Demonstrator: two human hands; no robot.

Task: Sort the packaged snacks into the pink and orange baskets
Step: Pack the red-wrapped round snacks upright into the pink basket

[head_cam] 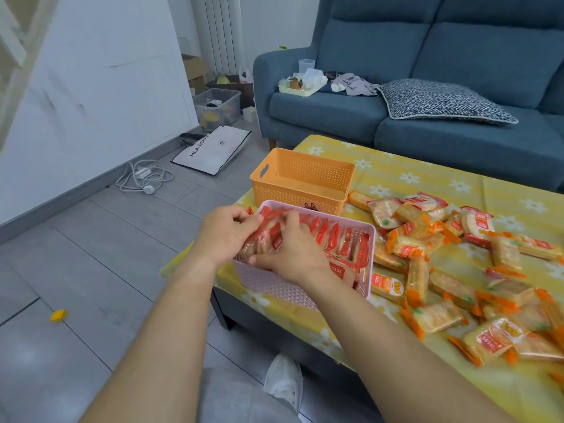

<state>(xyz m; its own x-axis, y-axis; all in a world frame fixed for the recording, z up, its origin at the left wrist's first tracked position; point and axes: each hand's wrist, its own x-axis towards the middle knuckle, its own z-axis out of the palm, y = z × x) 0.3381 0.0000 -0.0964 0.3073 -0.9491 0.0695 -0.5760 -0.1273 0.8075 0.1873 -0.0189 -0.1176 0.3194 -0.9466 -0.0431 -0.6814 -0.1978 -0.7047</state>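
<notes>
Head view: both hands work inside the pink basket at the table's 9 o'clock edge, the left hand and right hand each curled around red-wrapped packets. The orange basket stands at 12 o'clock; orange-wrapped snacks marked "151" sprawl at 3 o'clock.

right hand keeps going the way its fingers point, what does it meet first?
Likely the red-wrapped snacks the right hand already rests on in the pink basket, then the left hand just beyond. Depth is hard to judge from one view.
</notes>
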